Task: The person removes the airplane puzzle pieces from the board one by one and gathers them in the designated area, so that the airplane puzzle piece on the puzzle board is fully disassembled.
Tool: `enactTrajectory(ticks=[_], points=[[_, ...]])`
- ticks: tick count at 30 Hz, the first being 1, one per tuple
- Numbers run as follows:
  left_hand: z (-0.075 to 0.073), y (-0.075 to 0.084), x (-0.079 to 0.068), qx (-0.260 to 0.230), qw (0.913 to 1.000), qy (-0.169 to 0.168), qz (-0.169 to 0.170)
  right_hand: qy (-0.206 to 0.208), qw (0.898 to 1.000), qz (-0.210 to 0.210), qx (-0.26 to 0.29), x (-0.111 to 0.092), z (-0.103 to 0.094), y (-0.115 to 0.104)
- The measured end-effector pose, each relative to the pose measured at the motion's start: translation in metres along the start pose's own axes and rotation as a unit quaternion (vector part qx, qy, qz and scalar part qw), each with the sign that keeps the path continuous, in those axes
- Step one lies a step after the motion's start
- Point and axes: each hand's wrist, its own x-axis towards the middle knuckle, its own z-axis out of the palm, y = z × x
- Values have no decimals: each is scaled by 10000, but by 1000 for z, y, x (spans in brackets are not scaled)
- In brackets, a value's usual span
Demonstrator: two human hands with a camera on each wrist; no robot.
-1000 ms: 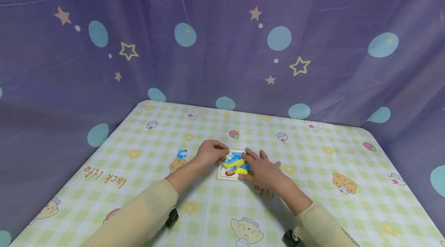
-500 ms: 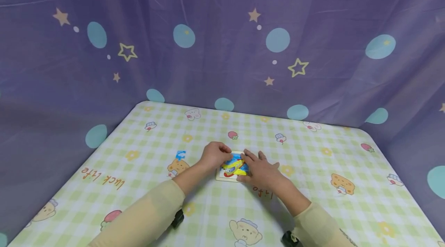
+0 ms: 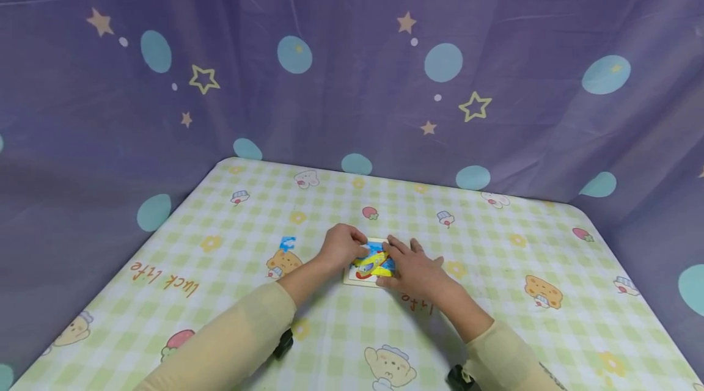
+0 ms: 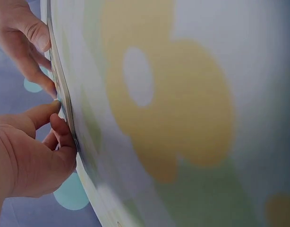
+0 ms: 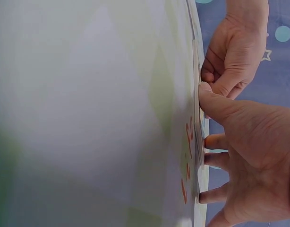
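Note:
A small jigsaw puzzle board point(image 3: 361, 283) with a pale frame lies on the table. Its picture is a yellow and red aeroplane on blue sky. My left hand point(image 3: 339, 245) is curled over its upper left corner, thumb and forefinger pinching a puzzle piece against the board; the piece itself is mostly hidden under the fingers. In the left wrist view, the left thumb point(image 4: 45, 113) reaches the board. With fingers spread and fairly straight, my right hand point(image 3: 415, 269) rests on the board's right side. Its thumb point(image 5: 212, 100) touches the near edge in the right wrist view.
A loose blue and white puzzle piece point(image 3: 288, 244) lies left of the board. The green checked tablecloth point(image 3: 330, 342) has printed cartoon figures. A purple curtain point(image 3: 352, 73) with stars and dots rises behind the table.
My left hand has shifted slightly to the right, farther over the board's upper left corner, and now covers more of it. The right hand stays in place; the loose piece has not moved.

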Motion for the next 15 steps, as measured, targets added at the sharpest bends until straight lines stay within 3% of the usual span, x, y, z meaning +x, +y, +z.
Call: enactTrajectory(ticks=[15], points=[[-2, 4, -2, 255, 9997, -51, -31, 21, 10000, -21, 62, -1, 0, 0]])
